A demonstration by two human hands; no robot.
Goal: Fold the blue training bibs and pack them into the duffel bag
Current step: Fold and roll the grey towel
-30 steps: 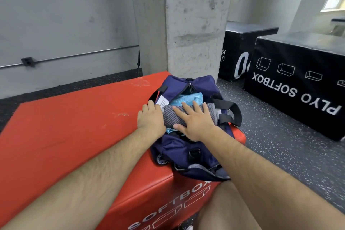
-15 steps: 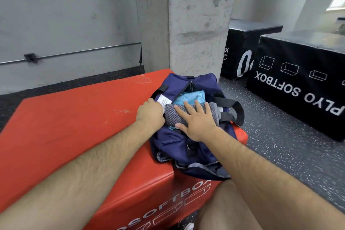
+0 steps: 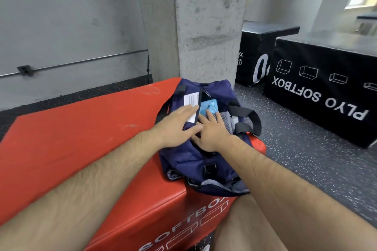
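The duffel bag lies on the right end of a red box, its long axis running from 6 o'clock near the person to 12 o'clock by the concrete pillar. A folded blue bib shows in the opening, at 12 o'clock from a grey roll.

The left hand lies flat with straight fingers on the bag's left flap, touching a white label. The right hand rests open on the grey roll, gripping nothing.

Black boxes stand on the speckled floor at 2 o'clock.

A second ago the left hand was curled at the bag's rim. Now the flap covers more of the opening.
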